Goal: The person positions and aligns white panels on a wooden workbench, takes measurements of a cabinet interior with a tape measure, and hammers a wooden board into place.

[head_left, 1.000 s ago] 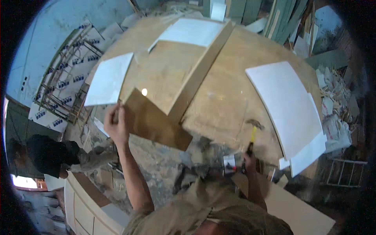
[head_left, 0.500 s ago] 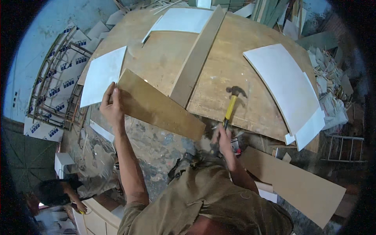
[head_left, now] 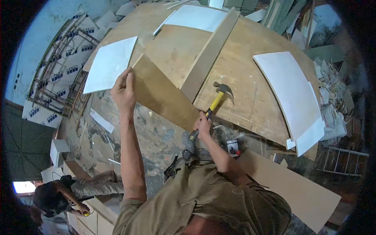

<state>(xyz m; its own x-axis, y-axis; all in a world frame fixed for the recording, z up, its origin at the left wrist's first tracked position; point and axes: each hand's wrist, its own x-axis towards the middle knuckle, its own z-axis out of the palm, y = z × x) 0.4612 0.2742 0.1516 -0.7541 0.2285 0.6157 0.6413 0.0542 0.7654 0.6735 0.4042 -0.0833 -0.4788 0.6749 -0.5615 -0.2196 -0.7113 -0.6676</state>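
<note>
Your left hand (head_left: 123, 92) lies flat on the far-left end of the brown board (head_left: 164, 94), fingers spread — pressing, not gripping. The board rests on the workbench's (head_left: 250, 105) near edge, a white panel (head_left: 109, 64) just left of it. Your right hand (head_left: 203, 124) is clamped on the hammer (head_left: 215, 102) — its head hovers right of the board.

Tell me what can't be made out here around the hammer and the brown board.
Head view only:
- Lower end of the hammer handle: wrapped by the right hand, so its grip there is hidden.
- Near edge of the brown board: partly covered by the left hand.
- Any nail under the hammer head: too small to tell.
- Small dark object beside the right forearm: blurred, kind unclear.
- Co-worker at lower left: bent by the fisheye rim.
</note>
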